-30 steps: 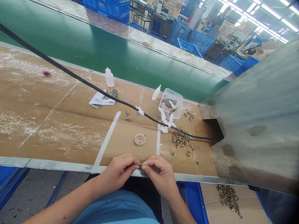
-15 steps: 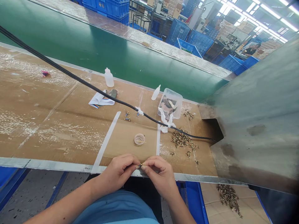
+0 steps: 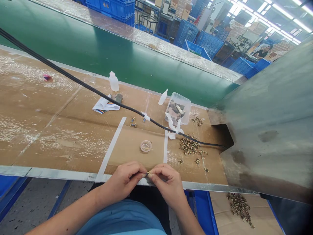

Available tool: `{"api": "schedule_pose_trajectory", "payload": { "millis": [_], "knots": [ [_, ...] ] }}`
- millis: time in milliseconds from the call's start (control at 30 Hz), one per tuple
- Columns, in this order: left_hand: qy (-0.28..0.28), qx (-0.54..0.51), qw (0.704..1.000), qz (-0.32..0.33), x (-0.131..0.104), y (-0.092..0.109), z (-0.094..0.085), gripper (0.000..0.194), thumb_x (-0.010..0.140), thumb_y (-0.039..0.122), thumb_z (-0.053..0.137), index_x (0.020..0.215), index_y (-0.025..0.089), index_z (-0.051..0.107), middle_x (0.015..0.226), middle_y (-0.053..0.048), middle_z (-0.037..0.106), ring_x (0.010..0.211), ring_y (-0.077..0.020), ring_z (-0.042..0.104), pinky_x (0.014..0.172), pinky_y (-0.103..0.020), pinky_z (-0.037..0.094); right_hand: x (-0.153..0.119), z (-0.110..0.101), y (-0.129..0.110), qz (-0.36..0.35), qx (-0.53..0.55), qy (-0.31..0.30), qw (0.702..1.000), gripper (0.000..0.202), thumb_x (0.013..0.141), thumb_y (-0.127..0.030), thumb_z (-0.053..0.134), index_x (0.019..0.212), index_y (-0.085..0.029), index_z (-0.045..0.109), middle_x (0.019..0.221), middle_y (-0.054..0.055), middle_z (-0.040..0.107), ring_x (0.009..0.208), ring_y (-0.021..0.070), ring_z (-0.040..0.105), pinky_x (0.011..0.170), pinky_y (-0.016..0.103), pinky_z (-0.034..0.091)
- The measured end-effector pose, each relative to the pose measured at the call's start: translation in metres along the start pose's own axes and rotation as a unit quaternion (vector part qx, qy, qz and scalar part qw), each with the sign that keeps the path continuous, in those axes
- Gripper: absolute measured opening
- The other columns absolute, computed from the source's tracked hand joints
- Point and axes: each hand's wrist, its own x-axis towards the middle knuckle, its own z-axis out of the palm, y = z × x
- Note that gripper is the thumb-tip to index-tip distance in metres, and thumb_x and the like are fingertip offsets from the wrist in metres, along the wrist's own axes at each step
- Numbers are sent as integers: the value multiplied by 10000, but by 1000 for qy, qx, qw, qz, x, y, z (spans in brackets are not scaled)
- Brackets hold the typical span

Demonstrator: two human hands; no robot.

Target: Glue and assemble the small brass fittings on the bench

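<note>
My left hand (image 3: 127, 179) and my right hand (image 3: 168, 182) meet at the front edge of the table. Between their fingertips they pinch a small brass-coloured part (image 3: 147, 173), dark at its left end; the fingers cover most of it. Just beyond the hands, on a cardboard sheet (image 3: 124, 150), stands a small round clear cup (image 3: 146, 146) with a thin stick in it. To the right lies a pile of small brass-coloured parts (image 3: 189, 145), with several loose ones near it. A few similar pieces with blue on them (image 3: 133, 122) lie past the sheet's far left corner.
A black cable (image 3: 80, 84) crosses above the table. Behind it are two white squeeze bottles (image 3: 114, 81) (image 3: 163, 97), a clear plastic tub (image 3: 184, 120) and folded paper (image 3: 104, 104). A green belt (image 3: 122, 52) runs beyond. A metal housing (image 3: 264, 124) rises at right.
Both hands keep the same pinch in the same place, with hardly any visible movement. A tiny speck on the green belt has shifted slightly right.
</note>
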Motion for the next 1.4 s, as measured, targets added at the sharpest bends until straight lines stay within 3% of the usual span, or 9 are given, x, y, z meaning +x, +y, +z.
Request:
{"api": "schedule_pose_trajectory", "payload": {
  "millis": [667,1033,1400],
  "knots": [
    [3,-9,1000,-28,0,7,-1,156,912,166,442,872,173,592,772,-13,594,722,-143,537,657,-242,412,-2,0,1,5,20,8,1000,64,807,-182,666,784,-188,725,794,35,660,757,159,600,671,245,459],
    [30,-67,996,-41,1,5,-4,109,891,165,515,868,185,620,806,-6,635,744,-134,582,676,-230,448,-11,6,4,-82,-15,45,995,110,833,-132,642,847,-214,713,841,28,654,796,147,617,711,235,477],
    [38,-47,997,-52,1,7,-3,126,917,207,490,887,198,612,799,10,645,749,-127,597,698,-216,452,-12,7,-3,-91,-1,49,995,136,869,-142,601,910,-226,700,875,29,647,828,145,612,732,239,483]
  ]
}}
